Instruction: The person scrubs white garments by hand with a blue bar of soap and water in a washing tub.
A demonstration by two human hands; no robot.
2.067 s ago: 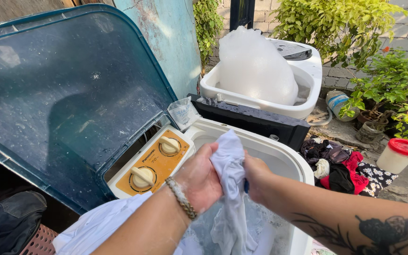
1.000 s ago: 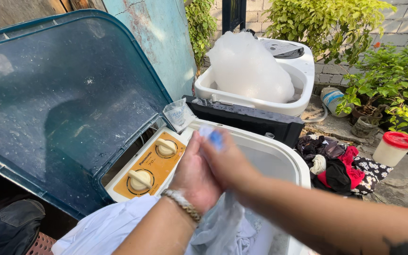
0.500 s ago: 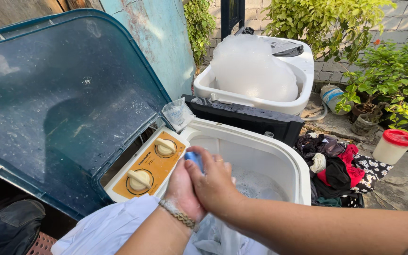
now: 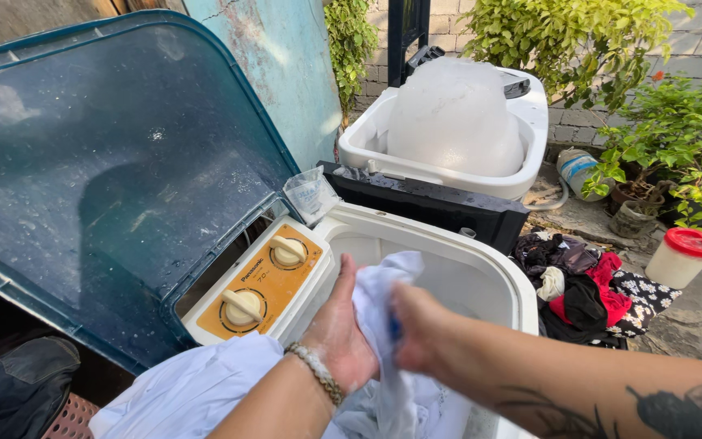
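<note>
At the lower centre of the frame both hands are closed on a wet white cloth held over the open tub of a white washing machine. The left hand (a beaded bracelet sits at its wrist) grips the cloth from the left with the thumb pointing up, and the right hand, its forearm tattooed, presses against the cloth from the right; a small blue object shows between this hand and the fabric, too hidden to identify. More white fabric spills over the machine's near edge at lower left. Left of the hands lies the orange control panel with two cream knobs, and the dark teal lid stands raised across the left of the frame. At upper centre a second white tub holds a tall mound of foam. At right, a heap of dark and red clothes lies on the ground near a red-lidded container.
</note>
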